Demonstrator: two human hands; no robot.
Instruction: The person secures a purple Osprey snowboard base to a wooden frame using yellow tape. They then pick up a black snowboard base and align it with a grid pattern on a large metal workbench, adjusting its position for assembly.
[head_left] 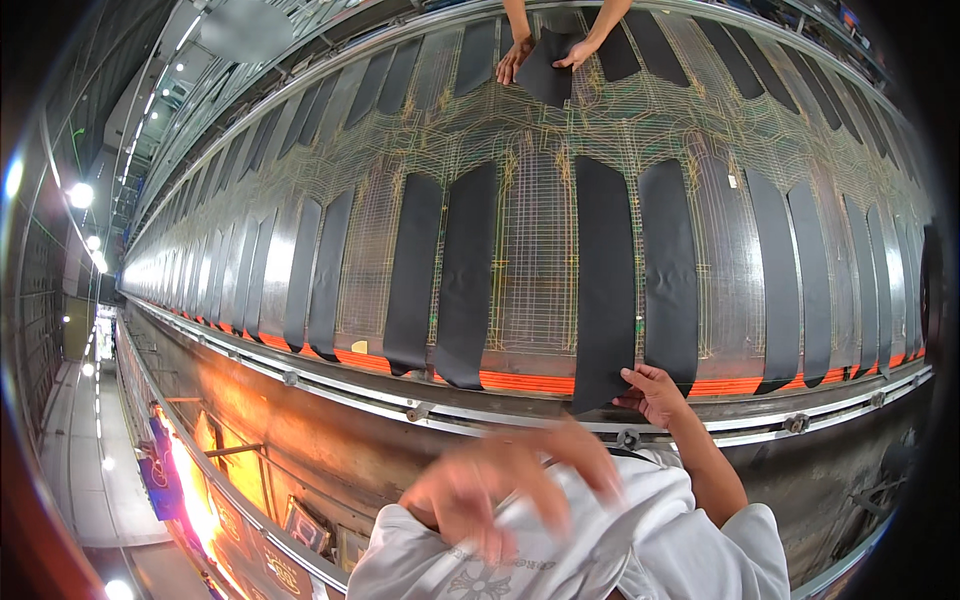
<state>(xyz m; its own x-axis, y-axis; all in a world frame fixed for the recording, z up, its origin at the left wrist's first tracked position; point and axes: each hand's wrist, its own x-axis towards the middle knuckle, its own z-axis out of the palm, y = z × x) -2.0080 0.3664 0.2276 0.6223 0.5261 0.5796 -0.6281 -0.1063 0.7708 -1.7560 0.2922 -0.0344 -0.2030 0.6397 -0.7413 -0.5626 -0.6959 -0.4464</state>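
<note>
My right hand (655,395) pinches the near lower corner of a long black sheet strip (605,270), between thumb and fingers. The strip lies lengthwise on the long, line-marked table (535,260), and its near end hangs over the orange edge band. My left hand (515,480) is lifted in front of my white shirt, away from the table; motion smears its fingers, and I see nothing in it. Right beside the held strip lies another black strip (669,260). Two more strips, a black strip (468,270) and a second black strip (413,270), lie to the left.
Across the table, another person's hands (575,54) handle a black piece (546,75). Rows of dark strips run along both sides. A metal rail (480,408) with round fittings borders the near edge. At lower left, a glowing orange area (225,400) lies behind a frame.
</note>
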